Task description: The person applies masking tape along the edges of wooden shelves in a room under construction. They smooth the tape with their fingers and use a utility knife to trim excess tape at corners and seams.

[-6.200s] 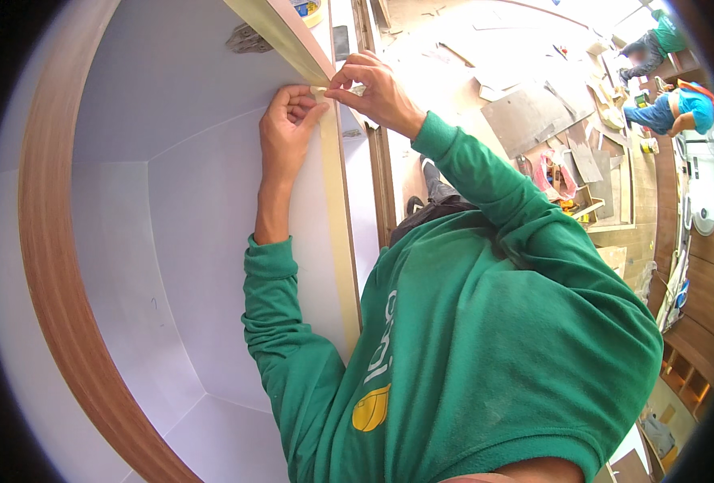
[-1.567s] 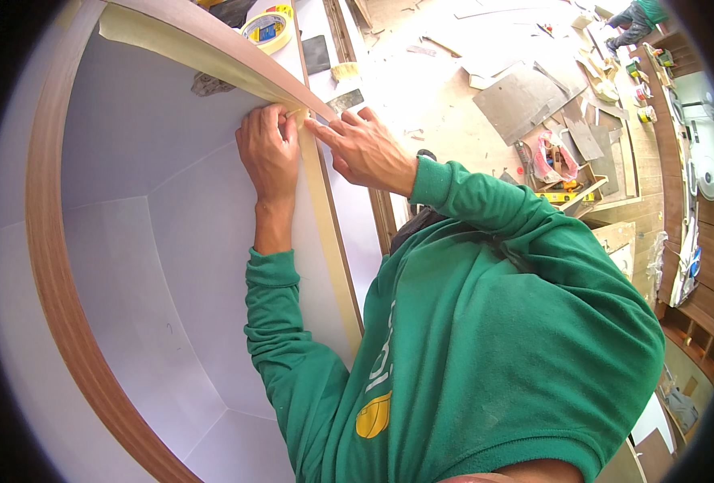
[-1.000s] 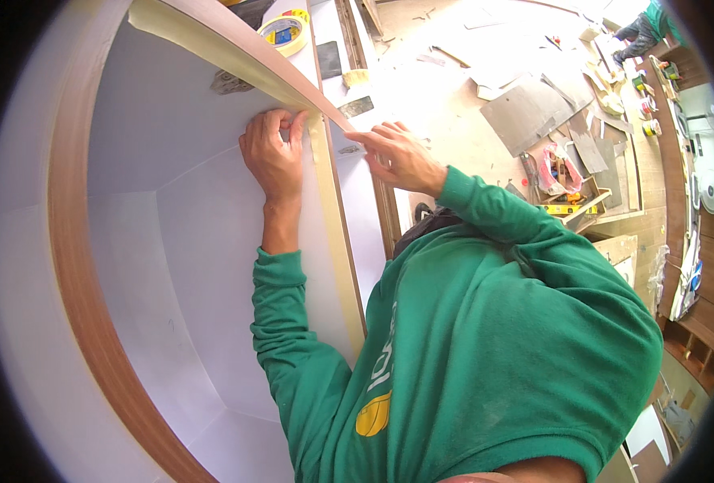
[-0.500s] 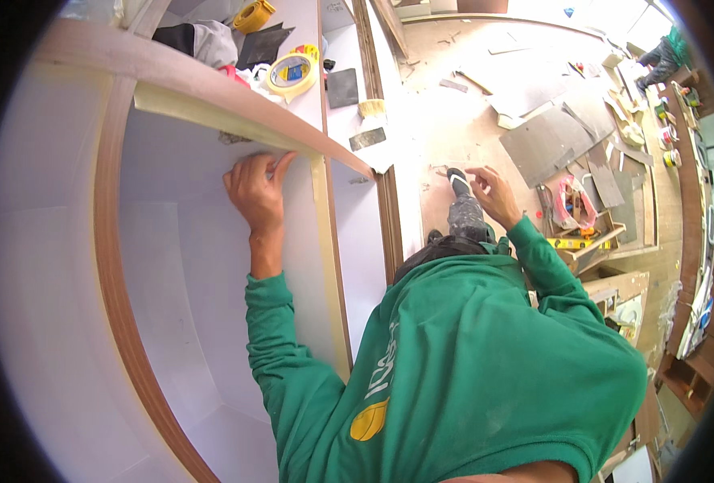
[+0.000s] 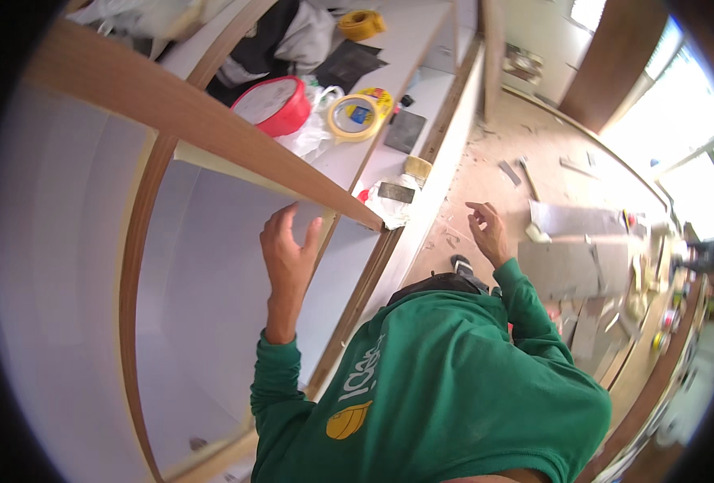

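The left hand [image 5: 287, 251] reaches up just below the wooden rail [image 5: 212, 133] of the cabinet, its thumb and forefinger spread apart with nothing visible between them; whether a fingertip touches the wood, I cannot tell. The right hand [image 5: 489, 233], at three o'clock from it, hangs over the floor [image 5: 485, 153], fingers loosely curled, thumb apart, and no object shows in it.

A pale masking-tape strip [image 5: 200, 159] runs along the underside of the rail, between ten and eleven o'clock from the left hand. It looks thin, light and limp, so it would likely crease, tear or cling to itself if tugged; a pinch at a free end or long edge should suit it best. The rail seems stiff and fixed, needing no support.

At one o'clock from the left hand, a masking-tape roll [image 5: 341, 127] rests on the shelf beside a red-rimmed tub [image 5: 292, 117]. The roll should be light and firm, easily taken around its outer rim. At two o'clock lies a flat brush [image 5: 417, 167], near a dark rectangular plate [image 5: 396, 192] on crumpled white plastic [image 5: 395, 214].
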Action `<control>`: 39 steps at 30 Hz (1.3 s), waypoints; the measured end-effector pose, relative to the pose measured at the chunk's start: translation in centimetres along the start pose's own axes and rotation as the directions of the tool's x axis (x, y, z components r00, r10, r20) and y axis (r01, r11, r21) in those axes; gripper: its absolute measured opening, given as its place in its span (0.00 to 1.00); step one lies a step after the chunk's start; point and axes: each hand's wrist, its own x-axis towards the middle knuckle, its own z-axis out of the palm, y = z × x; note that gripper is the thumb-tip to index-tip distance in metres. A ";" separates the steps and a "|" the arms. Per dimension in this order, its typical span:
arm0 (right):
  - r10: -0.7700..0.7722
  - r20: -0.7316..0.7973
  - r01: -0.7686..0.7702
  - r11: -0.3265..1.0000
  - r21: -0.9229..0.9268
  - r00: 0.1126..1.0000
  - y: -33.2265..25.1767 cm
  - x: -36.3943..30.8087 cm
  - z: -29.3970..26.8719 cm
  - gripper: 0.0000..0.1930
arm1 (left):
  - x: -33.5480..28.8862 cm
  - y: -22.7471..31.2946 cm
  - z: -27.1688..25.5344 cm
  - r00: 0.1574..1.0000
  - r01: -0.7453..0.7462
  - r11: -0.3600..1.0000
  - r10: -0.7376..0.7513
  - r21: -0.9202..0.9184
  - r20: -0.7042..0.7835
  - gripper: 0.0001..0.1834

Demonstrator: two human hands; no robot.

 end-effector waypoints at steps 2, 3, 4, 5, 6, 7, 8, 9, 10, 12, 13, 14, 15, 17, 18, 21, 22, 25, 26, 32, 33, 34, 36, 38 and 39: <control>-0.089 0.060 0.090 0.996 -0.023 0.994 0.4 3.3 -1.6 0.15 | -1.8 1.0 2.0 0.997 0.055 0.991 -0.061 0.122 0.048 0.33; -0.111 0.079 0.111 0.994 0.010 0.991 1.1 4.6 -2.0 0.15 | -2.5 1.9 3.0 0.992 0.087 0.979 -0.102 0.182 0.072 0.37; -0.138 0.120 0.136 0.990 0.026 0.983 1.4 6.2 -2.2 0.15 | -3.2 3.5 4.0 0.983 0.152 0.951 -0.173 0.270 0.056 0.40; -0.161 0.151 0.156 0.987 0.042 0.975 1.7 7.3 -2.5 0.14 | -3.4 5.3 5.4 0.971 0.207 0.913 -0.237 0.351 0.042 0.43; -0.182 0.183 0.175 0.983 0.056 0.966 1.8 8.4 -2.4 0.14 | -3.5 6.3 6.5 0.953 0.262 0.866 -0.301 0.426 0.027 0.46; -0.218 0.214 0.213 0.976 0.048 0.952 1.7 9.4 -2.3 0.14 | -3.6 6.6 7.1 0.946 0.288 0.852 -0.325 0.438 0.010 0.48; -0.246 0.259 0.241 0.969 0.052 0.934 1.3 10.4 -2.2 0.14 | -3.8 6.6 7.7 0.937 0.314 0.837 -0.349 0.447 -0.005 0.50; -0.270 0.303 0.266 0.962 0.056 0.914 0.6 11.2 -2.0 0.14 | -4.5 6.7 8.2 0.928 0.338 0.823 -0.372 0.456 -0.016 0.52; -0.289 0.337 0.286 0.956 0.060 0.896 0.3 11.8 -1.8 0.14 | -5.5 6.7 8.2 0.918 0.368 0.806 -0.393 0.463 -0.045 0.53; -0.351 0.380 0.339 0.935 0.101 0.856 0.1 13.3 -0.9 0.14 | -8.1 6.0 7.0 0.909 0.400 0.782 -0.407 0.478 -0.094 0.54; -0.380 0.395 0.361 0.924 0.124 0.836 -0.1 14.0 -0.3 0.14 | -10.1 5.6 6.2 0.890 0.435 0.748 -0.440 0.501 -0.114 0.54; -0.436 0.377 0.416 0.899 0.137 0.817 -0.4 14.7 0.2 0.14 | -12.2 5.2 5.2 0.864 0.478 0.709 -0.485 0.518 -0.133 0.55; -0.487 0.348 0.466 0.872 0.149 0.801 -0.9 15.6 0.8 0.14 | -14.2 4.8 4.0 0.841 0.511 0.672 -0.520 0.536 -0.150 0.56; -0.589 0.311 0.586 0.802 0.112 0.746 -2.4 17.6 1.8 0.16 | -17.1 4.5 2.9 0.788 0.577 0.585 -0.583 0.569 -0.200 0.57; -0.625 0.300 0.623 0.774 0.115 0.721 -3.4 18.6 1.9 0.17 | -18.3 4.3 2.5 0.760 0.606 0.537 -0.609 0.587 -0.228 0.57; -0.780 0.192 0.783 0.617 0.075 0.596 -9.0 20.5 2.7 0.23 | -19.0 3.9 3.3 0.729 0.676 0.535 -0.586 0.507 -0.354 0.57; -0.821 0.175 0.830 0.557 0.034 0.544 -10.8 21.1 3.3 0.26 | -17.9 4.6 3.8 0.741 0.662 0.554 -0.585 0.505 -0.329 0.56; -0.871 0.226 0.894 0.448 0.000 0.436 -13.8 23.1 5.5 0.33 | -15.4 6.6 4.5 0.805 0.593 0.717 -0.518 0.367 -0.289 0.51; -0.870 0.253 0.898 0.439 0.011 0.423 -13.9 23.8 6.4 0.33 | -16.1 7.4 4.6 0.787 0.605 0.752 -0.518 0.260 -0.333 0.49; -0.878 0.359 0.946 0.321 -0.049 0.317 -13.5 25.9 8.4 0.24 | -31.3 9.7 9.0 0.577 0.778 0.600 -0.800 -0.186 -0.165 0.32; -0.876 0.370 0.949 0.311 -0.061 0.311 -13.9 25.8 8.4 0.23 | -36.9 9.7 12.2 0.532 0.803 0.570 -0.818 -0.177 -0.218 0.23; -0.867 0.386 0.948 0.310 -0.076 0.315 -13.7 25.6 8.3 0.21 | -40.0 11.0 11.3 0.217 0.969 0.191 -0.960 -0.156 0.176 0.19; -0.879 0.359 0.949 0.305 -0.080 0.312 -13.8 25.8 8.0 0.19 | -53.2 14.8 18.3 0.223 0.969 0.230 -0.972 0.091 0.074 0.14; -0.874 0.323 0.932 0.336 -0.138 0.363 -13.3 25.7 7.4 0.19 | -65.0 18.2 24.7 0.179 0.825 0.427 -0.819 0.370 0.545 0.26; -0.872 0.291 0.918 0.353 -0.181 0.393 -13.0 25.5 7.1 0.19 | -67.7 20.6 25.5 0.015 0.863 0.383 -0.670 0.329 0.742 0.26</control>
